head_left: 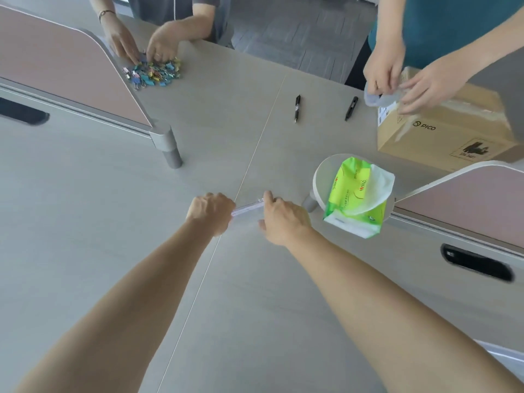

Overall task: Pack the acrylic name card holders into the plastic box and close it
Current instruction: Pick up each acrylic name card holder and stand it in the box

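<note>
Two hands worked the head view. My left hand (211, 212) was closed around the left end of a clear plastic box (249, 207) on the table (113, 194); my right hand (280, 218) gripped its right end. The box sat mid-table, left of a green tissue pack (355, 194). Whether acrylic holders lay inside could not be determined. Far off lay two pens (297, 108), binder clips (153, 72) and a cardboard box (442, 129).

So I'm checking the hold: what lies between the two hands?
In the head view, a clear plastic piece spans the gap between the left hand and right hand, each gripping one end. Below it is bare desk.
</note>
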{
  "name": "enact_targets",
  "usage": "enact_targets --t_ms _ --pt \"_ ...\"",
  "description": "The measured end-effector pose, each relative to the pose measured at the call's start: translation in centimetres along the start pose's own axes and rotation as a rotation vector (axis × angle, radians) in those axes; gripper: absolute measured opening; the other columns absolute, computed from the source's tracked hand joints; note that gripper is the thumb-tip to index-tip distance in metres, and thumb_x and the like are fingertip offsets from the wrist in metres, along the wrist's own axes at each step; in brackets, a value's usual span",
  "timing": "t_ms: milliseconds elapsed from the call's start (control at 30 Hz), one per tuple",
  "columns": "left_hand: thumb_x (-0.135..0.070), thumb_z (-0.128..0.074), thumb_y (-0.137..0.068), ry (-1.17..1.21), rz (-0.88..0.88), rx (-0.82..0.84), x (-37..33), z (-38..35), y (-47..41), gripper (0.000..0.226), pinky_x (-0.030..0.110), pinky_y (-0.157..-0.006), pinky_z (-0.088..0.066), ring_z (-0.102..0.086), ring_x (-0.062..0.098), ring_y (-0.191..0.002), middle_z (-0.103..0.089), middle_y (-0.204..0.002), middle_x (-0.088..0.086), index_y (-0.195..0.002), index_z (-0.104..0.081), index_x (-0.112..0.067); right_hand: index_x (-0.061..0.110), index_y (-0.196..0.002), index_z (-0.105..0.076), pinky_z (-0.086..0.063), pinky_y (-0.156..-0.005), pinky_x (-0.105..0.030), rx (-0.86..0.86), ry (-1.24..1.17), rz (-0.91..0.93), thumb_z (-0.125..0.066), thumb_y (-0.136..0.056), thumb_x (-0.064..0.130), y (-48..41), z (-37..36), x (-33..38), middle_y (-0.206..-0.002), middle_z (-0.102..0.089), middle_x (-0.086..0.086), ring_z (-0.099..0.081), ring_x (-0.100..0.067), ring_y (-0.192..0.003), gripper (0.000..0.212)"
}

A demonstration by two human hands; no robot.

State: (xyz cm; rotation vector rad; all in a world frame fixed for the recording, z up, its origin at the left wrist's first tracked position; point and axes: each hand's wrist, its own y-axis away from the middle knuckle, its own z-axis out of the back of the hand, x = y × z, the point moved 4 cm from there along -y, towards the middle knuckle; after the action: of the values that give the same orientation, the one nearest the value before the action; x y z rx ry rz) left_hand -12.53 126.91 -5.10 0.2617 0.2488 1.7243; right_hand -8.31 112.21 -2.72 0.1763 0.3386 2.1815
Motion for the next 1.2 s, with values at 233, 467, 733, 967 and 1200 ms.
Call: enact_targets --t_ms 233,467,733,967,1200 --pt "-0.032 -0.052 -0.094 0.176 0.111 -0.124 0.4 3.0 9.1 0.018 0.031 -0.065 -0.041 -0.063 0.033 -0.093 -0.064 -0.097 0.007 -0.098 -0.061 -0.016 0.015 -0.135 -0.037 -0.041 -0.089 -0.045 -0.030 -0.345 -0.107 -0.024 -0.096 0.060 5.6 5.1 2.3 -0.131 -0.053 -0.018 -0.053 -0.037 -0.119 0.060" --pt "-0.033 -0.048 -0.095 0.478 0.185 -0.280 -3.1 8.2 18.8 0.035 0.033 -0.061 -0.040 -0.059 0.039 -0.087 -0.053 -0.080 0.011 -0.068 -0.042 -0.012 0.024 -0.148 -0.027 -0.034 -0.097 -0.039 0.094 -0.804 -0.218 -0.034 -0.078 0.083 12.7 8.1 2.8 -0.151 -0.036 -0.010 -0.039 -0.030 -0.135 0.092" --pt "-0.027 -0.046 -0.092 0.704 0.110 -0.358 -11.9 11.0 25.8 0.039 0.029 -0.049 -0.031 -0.045 0.032 -0.065 -0.039 -0.061 0.002 -0.058 -0.030 -0.016 0.035 -0.138 -0.038 -0.050 -0.067 -0.034 -0.051 -1.125 -0.285 -0.057 -0.054 0.081 19.7 8.9 -0.8 -0.136 -0.034 -0.002 -0.051 -0.025 -0.119 0.098" --pt "-0.042 -0.058 -0.089 0.998 0.085 -0.308 -19.8 12.2 29.5 0.034 0.034 -0.074 -0.048 -0.061 0.024 -0.100 -0.057 -0.093 -0.005 -0.112 -0.054 -0.018 0.021 -0.123 -0.049 -0.047 -0.055 -0.030 -0.159 -1.147 -0.083 -0.054 -0.059 0.074 25.1 10.5 -7.0 -0.128 -0.042 0.001 -0.055 -0.027 -0.110 0.084" --pt "-0.063 -0.078 -0.047 1.577 0.026 0.068 -30.6 11.2 32.3 0.128 0.041 -0.101 -0.042 -0.052 0.020 -0.121 -0.043 -0.141 -0.001 -0.150 -0.007 -0.037 -0.004 -0.117 -0.044 -0.038 -0.049 -0.030 -0.225 -1.224 0.170 -0.049 -0.071 0.063 33.8 12.9 -15.4 -0.096 -0.044 -0.008 -0.047 -0.026 -0.075 0.081"
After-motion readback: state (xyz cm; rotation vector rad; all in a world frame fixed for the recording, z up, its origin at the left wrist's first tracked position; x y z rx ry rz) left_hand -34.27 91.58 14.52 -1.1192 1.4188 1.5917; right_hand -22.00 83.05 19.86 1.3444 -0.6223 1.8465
